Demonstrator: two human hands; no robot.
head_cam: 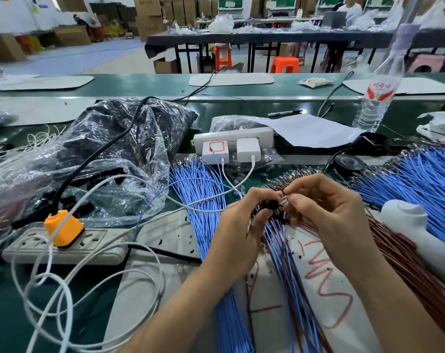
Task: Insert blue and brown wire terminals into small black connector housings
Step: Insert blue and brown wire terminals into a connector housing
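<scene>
Head view: we see left hand (238, 225) fingers clamped on black housings (271, 206); at three o'clock, right hand (328, 215) fingers pinch a clear piece (285, 201).

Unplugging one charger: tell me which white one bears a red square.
The left charger; its face shows a red square outline, while the right charger beside it is plain white.

Green workbench (17, 301). Toward left edge, clear bag (129, 138) holding black connector housings (83, 207), beside white power strip (94, 247) with orange plug (63, 228). Centre, blue wires (198, 189) across white mat (140, 291). Right edge, brown wires (400, 258). Far side, paper sheet (310, 131), water bottle (374, 103).
</scene>
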